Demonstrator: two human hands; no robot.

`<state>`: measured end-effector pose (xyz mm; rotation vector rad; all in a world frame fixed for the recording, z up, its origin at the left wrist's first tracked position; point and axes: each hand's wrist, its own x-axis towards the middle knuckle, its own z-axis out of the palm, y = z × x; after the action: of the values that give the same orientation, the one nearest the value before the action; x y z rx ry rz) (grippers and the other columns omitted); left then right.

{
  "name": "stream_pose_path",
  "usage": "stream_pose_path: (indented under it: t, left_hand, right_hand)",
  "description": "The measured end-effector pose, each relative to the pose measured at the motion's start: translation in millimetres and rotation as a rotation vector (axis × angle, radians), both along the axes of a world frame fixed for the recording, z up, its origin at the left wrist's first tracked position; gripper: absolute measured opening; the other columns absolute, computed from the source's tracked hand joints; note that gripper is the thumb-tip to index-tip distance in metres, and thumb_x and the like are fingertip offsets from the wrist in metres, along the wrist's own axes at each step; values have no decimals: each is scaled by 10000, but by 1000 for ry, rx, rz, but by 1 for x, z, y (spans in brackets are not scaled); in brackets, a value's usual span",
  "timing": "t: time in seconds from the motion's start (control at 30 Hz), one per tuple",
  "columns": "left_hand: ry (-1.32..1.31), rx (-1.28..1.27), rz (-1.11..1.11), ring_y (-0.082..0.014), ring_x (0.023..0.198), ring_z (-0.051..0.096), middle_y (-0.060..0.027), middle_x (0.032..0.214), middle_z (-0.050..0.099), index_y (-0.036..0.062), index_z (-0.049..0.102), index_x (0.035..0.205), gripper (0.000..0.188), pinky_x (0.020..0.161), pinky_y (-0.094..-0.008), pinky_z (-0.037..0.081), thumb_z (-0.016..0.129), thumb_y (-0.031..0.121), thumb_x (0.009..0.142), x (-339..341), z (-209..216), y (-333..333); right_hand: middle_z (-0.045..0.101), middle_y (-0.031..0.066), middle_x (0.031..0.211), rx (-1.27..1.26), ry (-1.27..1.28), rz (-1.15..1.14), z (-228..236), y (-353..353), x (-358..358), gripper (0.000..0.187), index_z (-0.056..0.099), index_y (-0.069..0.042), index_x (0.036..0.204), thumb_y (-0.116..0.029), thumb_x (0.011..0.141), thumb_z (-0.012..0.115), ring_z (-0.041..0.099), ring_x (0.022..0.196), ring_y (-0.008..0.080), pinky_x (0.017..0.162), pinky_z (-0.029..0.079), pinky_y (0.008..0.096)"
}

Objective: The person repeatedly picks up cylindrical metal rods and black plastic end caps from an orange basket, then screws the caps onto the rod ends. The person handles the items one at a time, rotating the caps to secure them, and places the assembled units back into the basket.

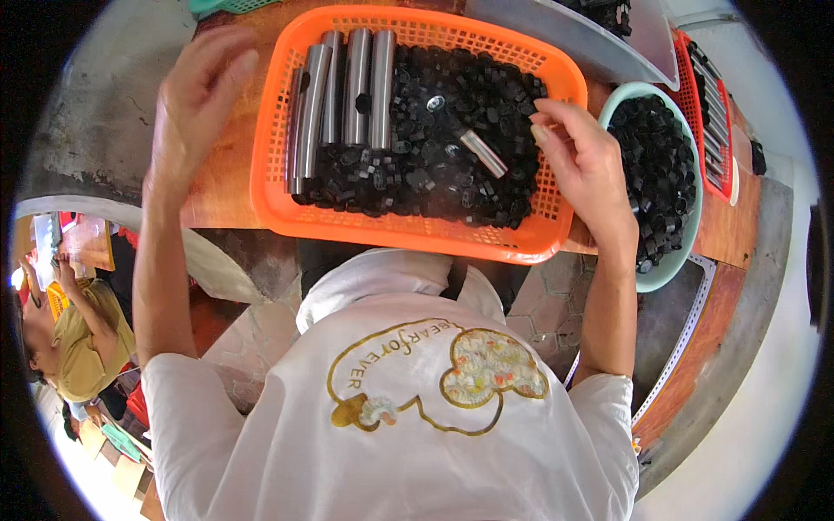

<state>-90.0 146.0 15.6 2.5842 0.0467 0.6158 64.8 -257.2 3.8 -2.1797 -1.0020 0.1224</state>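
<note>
Shirt [391, 478] | left hand [193, 95] beside basket [408, 239], fingers apart | right hand [586, 152] over basket's side, can't tell if fingers meet

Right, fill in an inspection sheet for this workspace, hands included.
Surface: brown wooden table, partly covered by containers.
Job's things: orange basket with several long silver cylinders along its left side, a loose layer of small black pieces and one short silver cylinder.
Clutter: pale green tub of black pieces, red basket of silver cylinders, translucent bin.
Hands: left hand raised left of the orange basket, right hand at its right rim; nothing clearly held in either.
Cables: nothing clearly seen.
Surroundings: paved floor; co-worker off to the left.
</note>
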Motion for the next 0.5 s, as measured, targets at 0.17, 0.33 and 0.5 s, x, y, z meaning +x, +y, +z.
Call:
stream_pose_path:
  t: [0.17,0.33,0.5]
  left_hand:
    - [-15,-277,-13,-221,1116,668,-129,1195,698,1,713,1153,206,954,-322,523,703,88,967,-34,-17,-58]
    - [-81,-312,72,-257,1068,687,-129,1164,711,5,720,1121,178,943,-342,532,693,62,954,-37,-36,-75]
    - [-104,-219,82,-287,1063,688,-146,1163,703,-2,720,1109,177,931,-357,537,689,63,947,-40,-34,-80]
  right_hand:
    - [720,179,923,-1,148,140,10,33,-3,213,680,-17,1044,-216,969,677,707,816,362,717,555,424]
    - [719,274,950,-257,22,160,4,117,-24,618,553,60,1259,-455,950,700,714,900,458,801,567,494]
    - [683,361,1033,-367,205,188,-8,152,-28,816,386,141,1328,-389,856,788,690,1045,479,927,536,487]
